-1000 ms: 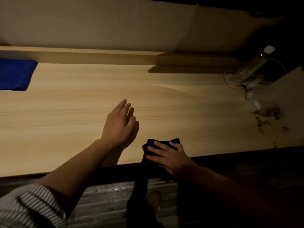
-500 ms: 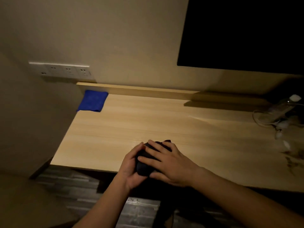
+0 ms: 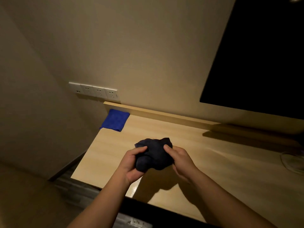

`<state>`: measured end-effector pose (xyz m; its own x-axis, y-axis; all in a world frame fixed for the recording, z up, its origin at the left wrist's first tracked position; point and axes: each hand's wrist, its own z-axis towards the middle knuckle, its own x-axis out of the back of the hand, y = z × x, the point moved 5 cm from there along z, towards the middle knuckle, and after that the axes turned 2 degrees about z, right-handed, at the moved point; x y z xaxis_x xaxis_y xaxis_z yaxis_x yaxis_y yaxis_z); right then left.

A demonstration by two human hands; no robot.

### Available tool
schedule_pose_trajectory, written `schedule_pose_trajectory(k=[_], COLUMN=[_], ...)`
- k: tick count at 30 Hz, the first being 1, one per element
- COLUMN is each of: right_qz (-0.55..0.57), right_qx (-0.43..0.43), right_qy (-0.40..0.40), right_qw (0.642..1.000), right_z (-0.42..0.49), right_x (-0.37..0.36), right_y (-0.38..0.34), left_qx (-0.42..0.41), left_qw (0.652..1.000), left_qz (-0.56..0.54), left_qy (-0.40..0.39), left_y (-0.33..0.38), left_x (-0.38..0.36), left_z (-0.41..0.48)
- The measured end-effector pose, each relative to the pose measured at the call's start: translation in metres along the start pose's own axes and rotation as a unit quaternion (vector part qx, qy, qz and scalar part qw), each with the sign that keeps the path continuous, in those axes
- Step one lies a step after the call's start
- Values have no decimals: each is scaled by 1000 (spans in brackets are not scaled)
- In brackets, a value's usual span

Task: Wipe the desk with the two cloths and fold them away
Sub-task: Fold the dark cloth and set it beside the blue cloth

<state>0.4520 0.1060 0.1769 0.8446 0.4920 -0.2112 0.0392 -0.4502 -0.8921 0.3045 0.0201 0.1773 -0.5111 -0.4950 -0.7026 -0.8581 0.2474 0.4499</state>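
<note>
A: Start with the big things. What's the layout?

B: The wooden desk fills the lower right, a dark screen hangs at two o'clock, and a row of wall sockets sits at ten o'clock. The blue cloth lies folded flat in the desk's far left corner, at eleven o'clock from the hands.

A: And the hands?

B: Both are closed on the dark cloth, which is bunched in a lump above the desk near its front edge. The left hand cups it from nine o'clock, the right hand pinches it from three.

A: Which step is this?

B: I judge it's gathering the cloth, either to wipe or to begin folding; I can't tell which. Next it needs shaking open and laying flat.

A: Room for that?

B: Plenty of bare wood at twelve and one o'clock. The left edge and front edge are close, and a cable loop sits at three o'clock.
</note>
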Motion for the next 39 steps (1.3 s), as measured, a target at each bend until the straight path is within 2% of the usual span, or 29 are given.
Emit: schedule_pose_trajectory(k=[2,5,9,12,15,21,23,24,26,28,30,31,33,37,39], right_qz=[-60,-123,-177,-227,-229,-173,-193,-243,-392,-489,-563,-593,-632,-701,-706], right_qx=[48,90,121,120,107,99,62,24,-43,-33,21,46,69,4,8], right_qy=[39,54,80,113,137,211,231,248,282,301,309,301,268,164,156], right_qw=[996,987,973,960,958,957,952,938,875,818,766,745,723,695,691], right_z=[17,43,83,117,155,241,264,271,274,262,242,230,204,170,163], right_x=[-11,-31,-53,-67,-79,-88,-85,-80,-70,-69,-76,-82,-99,-132,-136], right_y=[-7,-12,-1,14,30,41,45,49,57,66,76,85,112,173,187], left_qx=[-9,-20,-38,-59,-70,-150,-179,-183,-197,-235,-258,-262,-256,-222,-211], left_qw=[999,987,957,937,919,839,785,742,649,598,564,536,470,361,324], left_qz=[50,157,284,338,383,521,592,643,730,758,775,794,839,906,922], left_qy=[20,35,52,60,64,50,44,49,83,115,121,116,94,12,-10], left_y=[19,48,84,115,144,209,226,232,239,245,253,257,266,276,274], left_x=[8,24,52,72,92,105,106,109,120,137,154,163,179,203,214], left_z=[7,20,46,76,117,208,231,240,246,240,234,233,236,260,273])
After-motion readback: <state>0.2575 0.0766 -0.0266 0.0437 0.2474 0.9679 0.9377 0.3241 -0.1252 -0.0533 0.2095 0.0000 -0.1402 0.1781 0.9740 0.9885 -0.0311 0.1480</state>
